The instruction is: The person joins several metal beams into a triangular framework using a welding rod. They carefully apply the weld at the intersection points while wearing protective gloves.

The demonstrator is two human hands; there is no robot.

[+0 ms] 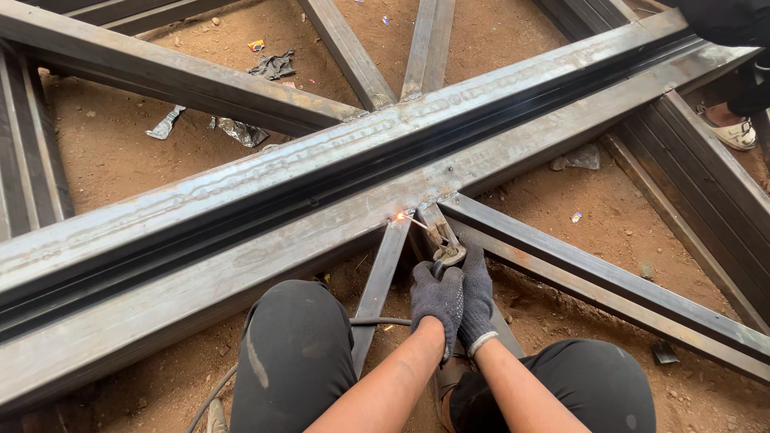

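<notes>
Both my hands wear dark knit gloves and close together around a welding electrode holder [446,255]. My left hand [435,301] grips it from the left, my right hand [479,298] from the right. A thin rod [415,222] runs from the holder up-left to a small orange glow [399,216] on the lower edge of a long steel beam [241,265]. The beam runs diagonally across the view. A short steel brace [381,277] meets the beam just left of the glow.
Steel bars [593,273] cross over red dirt ground [120,152]. My knees [293,353] in black trousers flank my arms, and a cable [377,322] runs between them. Crumpled scraps [241,130] lie on the dirt. Another person's sandalled foot [731,128] is at the right edge.
</notes>
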